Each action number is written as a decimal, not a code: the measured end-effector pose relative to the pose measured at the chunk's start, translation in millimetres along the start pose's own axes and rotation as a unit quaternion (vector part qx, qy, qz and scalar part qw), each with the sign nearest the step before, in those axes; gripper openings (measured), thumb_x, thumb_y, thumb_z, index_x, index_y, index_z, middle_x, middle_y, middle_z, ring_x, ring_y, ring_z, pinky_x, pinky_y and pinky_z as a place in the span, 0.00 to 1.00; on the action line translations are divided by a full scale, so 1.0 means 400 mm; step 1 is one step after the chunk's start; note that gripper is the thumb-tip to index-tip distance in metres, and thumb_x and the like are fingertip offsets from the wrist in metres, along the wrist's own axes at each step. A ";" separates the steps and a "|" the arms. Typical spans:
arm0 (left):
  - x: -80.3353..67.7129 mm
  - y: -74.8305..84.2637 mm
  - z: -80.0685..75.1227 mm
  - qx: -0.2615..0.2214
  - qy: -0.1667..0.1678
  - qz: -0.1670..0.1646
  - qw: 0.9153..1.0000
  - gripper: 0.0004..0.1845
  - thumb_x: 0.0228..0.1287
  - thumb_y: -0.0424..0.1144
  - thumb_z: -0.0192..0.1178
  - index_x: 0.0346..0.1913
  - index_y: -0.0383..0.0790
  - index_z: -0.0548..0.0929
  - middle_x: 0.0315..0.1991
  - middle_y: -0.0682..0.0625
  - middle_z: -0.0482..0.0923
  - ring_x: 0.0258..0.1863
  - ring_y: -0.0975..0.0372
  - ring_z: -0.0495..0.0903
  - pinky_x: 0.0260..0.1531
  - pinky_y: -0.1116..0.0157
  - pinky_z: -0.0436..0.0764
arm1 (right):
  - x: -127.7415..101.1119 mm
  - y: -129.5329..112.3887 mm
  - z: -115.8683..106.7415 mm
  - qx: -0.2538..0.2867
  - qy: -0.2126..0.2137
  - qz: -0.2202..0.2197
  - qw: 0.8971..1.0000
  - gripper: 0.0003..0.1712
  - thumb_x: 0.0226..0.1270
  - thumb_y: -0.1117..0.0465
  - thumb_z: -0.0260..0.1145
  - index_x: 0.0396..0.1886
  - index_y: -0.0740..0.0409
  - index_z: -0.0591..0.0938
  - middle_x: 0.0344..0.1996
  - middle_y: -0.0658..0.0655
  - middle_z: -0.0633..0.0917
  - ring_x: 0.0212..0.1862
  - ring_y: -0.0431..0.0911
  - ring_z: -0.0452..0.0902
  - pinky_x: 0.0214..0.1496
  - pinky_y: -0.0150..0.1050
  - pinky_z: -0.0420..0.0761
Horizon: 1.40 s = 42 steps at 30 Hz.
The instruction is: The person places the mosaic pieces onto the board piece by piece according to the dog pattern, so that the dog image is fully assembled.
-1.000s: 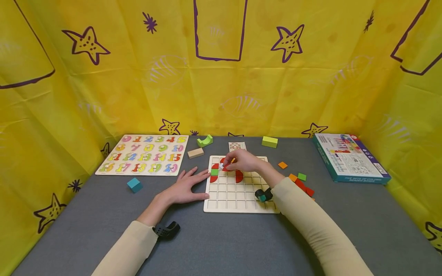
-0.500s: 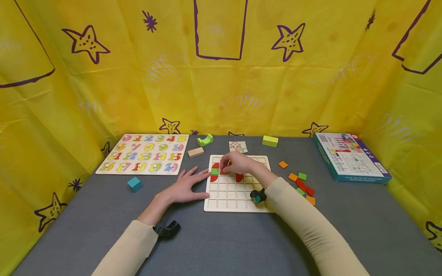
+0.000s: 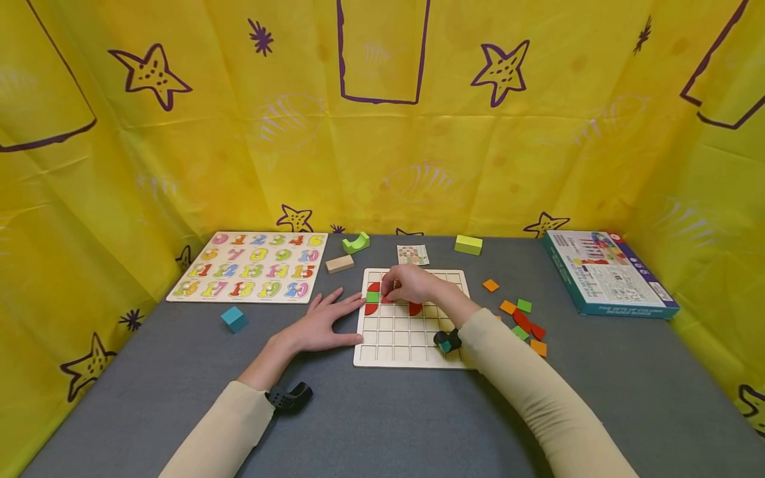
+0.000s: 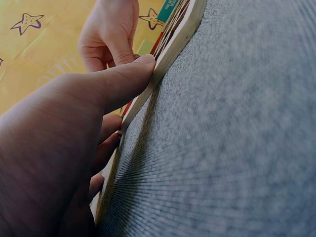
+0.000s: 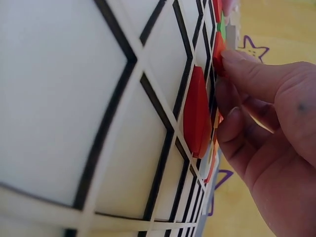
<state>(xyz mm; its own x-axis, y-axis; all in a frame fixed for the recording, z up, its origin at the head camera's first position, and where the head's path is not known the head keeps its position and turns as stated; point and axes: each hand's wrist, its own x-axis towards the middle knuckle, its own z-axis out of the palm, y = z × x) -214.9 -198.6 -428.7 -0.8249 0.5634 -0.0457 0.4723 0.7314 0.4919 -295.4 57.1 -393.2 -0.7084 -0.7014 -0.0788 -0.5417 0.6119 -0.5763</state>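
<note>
My right hand [image 3: 409, 282] bends over the upper left of a wooden grid board [image 3: 394, 345]. Its thumb and fingers pinch a red tile [image 5: 218, 52], which sits at the board's surface; the fingers hide much of it. My left hand [image 3: 323, 325] lies spread along the board's left side, its thumb [image 4: 128, 79] touching the edge. By the left fingertips, a green square tile [image 3: 372, 297] sits between two red curved tiles [image 3: 371, 309] in the grid. Another red piece [image 5: 196, 113] lies on the board under the right wrist.
Loose orange, green and red tiles [image 3: 522, 322] lie right of the board. Behind it are a pattern card [image 3: 412, 255] and several blocks [image 3: 469, 245]. A number puzzle [image 3: 248, 269] and blue block [image 3: 234, 319] are at left, a flat box [image 3: 609, 272] at right.
My right hand has shifted slightly left and down with the red tile, uncovering the pattern card and more loose tiles by the sleeve. The left hand stays in place.
</note>
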 end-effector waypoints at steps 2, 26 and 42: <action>0.001 0.001 0.000 0.000 -0.001 0.000 1.000 0.45 0.64 0.66 0.62 0.79 0.50 0.63 0.78 0.53 0.57 0.79 0.45 0.41 0.70 0.36 0.34 | 0.000 0.002 0.001 0.001 -0.001 0.001 1.000 0.04 0.67 0.67 0.71 0.39 0.55 0.88 0.34 0.48 0.84 0.37 0.44 0.76 0.44 0.36 0.78; 0.002 0.003 -0.001 0.000 -0.004 0.001 1.000 0.45 0.64 0.66 0.62 0.79 0.49 0.63 0.78 0.52 0.56 0.79 0.45 0.40 0.70 0.36 0.34 | -0.139 0.057 -0.087 0.047 0.047 0.000 0.998 0.12 0.70 0.61 0.70 0.51 0.59 0.86 0.44 0.52 0.85 0.47 0.48 0.80 0.49 0.44 0.80; 0.002 0.000 0.000 -0.002 -0.006 0.001 1.000 0.46 0.64 0.66 0.62 0.79 0.49 0.63 0.78 0.52 0.56 0.79 0.45 0.41 0.70 0.37 0.34 | -0.365 0.174 -0.140 0.037 0.077 0.056 0.995 0.14 0.69 0.64 0.70 0.51 0.64 0.84 0.41 0.53 0.84 0.42 0.50 0.79 0.46 0.44 0.81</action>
<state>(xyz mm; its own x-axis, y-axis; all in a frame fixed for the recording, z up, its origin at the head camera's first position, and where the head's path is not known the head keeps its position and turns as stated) -215.6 -198.0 -428.9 -0.8198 0.5701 -0.0550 0.4730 0.7281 0.4962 -255.2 222.5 -376.3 -0.8266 -0.5623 -0.0240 -0.4245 0.6509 -0.6294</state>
